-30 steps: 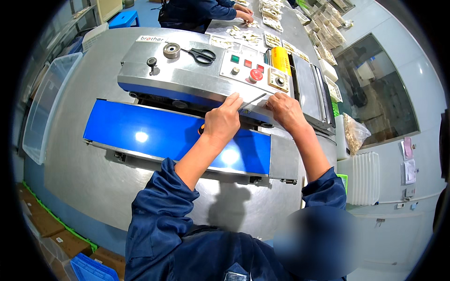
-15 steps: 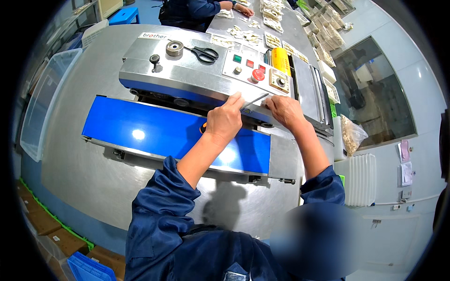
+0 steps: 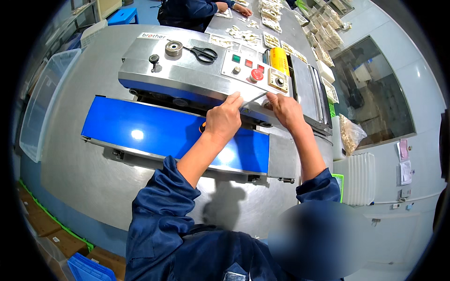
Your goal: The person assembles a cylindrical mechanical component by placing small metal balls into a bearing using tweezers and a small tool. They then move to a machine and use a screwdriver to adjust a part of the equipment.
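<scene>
My left hand [image 3: 224, 116] is closed round a screwdriver, whose orange and black handle end [image 3: 202, 127] sticks out below the palm. Its thin metal shaft [image 3: 253, 100] slants up to the right, across the front of a steel sealing machine [image 3: 187, 75] with a blue conveyor belt [image 3: 164, 133]. At the tip of the shaft, the curled fingers of my right hand [image 3: 287, 111] are pinched together against the machine's front. Whatever lies between those fingers is hidden.
Black scissors [image 3: 205, 55] and a metal ring [image 3: 174, 48] lie on the machine, left of its button panel [image 3: 248, 68]. A yellow roll [image 3: 279, 61] stands beside the panel. Beyond, a co-worker's hands [image 3: 241, 9] are over a table of pale food pieces and trays. A clear bin [image 3: 47, 105] stands left.
My right hand has shifted slightly up, bringing its fingertips to the shaft's tip. The left hand keeps its grip on the screwdriver in nearly the same place.
</scene>
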`<state>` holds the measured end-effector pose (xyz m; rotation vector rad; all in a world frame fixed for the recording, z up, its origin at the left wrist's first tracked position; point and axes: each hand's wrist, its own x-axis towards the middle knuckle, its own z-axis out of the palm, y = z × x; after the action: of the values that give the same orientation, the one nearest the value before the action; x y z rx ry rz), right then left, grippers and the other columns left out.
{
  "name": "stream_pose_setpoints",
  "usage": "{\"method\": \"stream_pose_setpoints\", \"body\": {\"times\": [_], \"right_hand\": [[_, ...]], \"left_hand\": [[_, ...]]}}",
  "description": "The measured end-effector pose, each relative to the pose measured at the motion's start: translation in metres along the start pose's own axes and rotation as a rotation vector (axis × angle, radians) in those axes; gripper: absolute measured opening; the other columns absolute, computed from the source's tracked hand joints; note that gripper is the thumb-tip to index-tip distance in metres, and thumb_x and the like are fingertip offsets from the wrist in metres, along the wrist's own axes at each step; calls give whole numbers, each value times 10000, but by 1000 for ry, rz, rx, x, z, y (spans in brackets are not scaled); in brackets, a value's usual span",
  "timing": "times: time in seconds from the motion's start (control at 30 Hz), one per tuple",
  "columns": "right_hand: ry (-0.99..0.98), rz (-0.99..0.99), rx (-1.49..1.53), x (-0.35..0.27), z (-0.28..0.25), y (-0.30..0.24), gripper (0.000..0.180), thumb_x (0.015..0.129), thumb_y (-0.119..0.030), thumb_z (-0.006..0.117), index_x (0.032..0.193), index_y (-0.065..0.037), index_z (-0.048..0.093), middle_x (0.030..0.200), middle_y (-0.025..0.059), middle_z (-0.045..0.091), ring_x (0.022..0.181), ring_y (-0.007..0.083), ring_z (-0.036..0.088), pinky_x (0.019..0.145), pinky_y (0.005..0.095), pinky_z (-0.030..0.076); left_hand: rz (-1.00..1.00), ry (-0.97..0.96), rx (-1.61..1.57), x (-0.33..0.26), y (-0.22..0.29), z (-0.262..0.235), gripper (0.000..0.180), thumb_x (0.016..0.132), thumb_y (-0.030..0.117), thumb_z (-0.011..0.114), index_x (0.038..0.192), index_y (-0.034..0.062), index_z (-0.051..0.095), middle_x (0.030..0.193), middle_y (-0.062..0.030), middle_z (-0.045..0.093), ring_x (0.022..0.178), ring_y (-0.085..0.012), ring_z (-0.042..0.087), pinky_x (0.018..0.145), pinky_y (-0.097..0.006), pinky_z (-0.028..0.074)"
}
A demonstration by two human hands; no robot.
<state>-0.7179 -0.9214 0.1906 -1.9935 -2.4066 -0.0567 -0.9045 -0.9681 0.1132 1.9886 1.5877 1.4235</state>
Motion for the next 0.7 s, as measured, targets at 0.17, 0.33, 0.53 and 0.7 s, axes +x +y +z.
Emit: {"method": "stream_pose_setpoints", "body": {"times": [0.17,0.33,0.53,0.7], "right_hand": [[45,-28,302,-11,-13,-15,306,885,-295,540,953,2,571,933,204,639,872,350,614,751,413,481],[160,-204,-39,-2,12,-7,233,866,-250,579,836,-20,596,797,173,633,773,318,626,671,393,491],[211,-69,73,-8,1,-13,266,847,-297,587,870,-33,603,760,171,638,751,338,629,660,432,489],[121,-157,-189,-6,5,-19,430,906,-365,446,672,-65,647,674,158,637,684,339,635,644,430,494]], "left_hand": [[-19,-4,18,-2,-3,0,283,751,13,544,996,112,647,1128,-37,624,793,-291,654,682,-369,546],[36,12,20,1,-1,2,280,756,14,533,1004,100,631,1139,-52,617,772,-306,655,668,-378,548],[69,9,56,0,-6,0,265,762,31,528,1007,87,611,1162,-72,607,712,-313,662,626,-378,554],[78,19,67,2,-1,3,264,765,37,534,1008,98,614,1159,-63,606,696,-317,660,619,-383,550]]}}
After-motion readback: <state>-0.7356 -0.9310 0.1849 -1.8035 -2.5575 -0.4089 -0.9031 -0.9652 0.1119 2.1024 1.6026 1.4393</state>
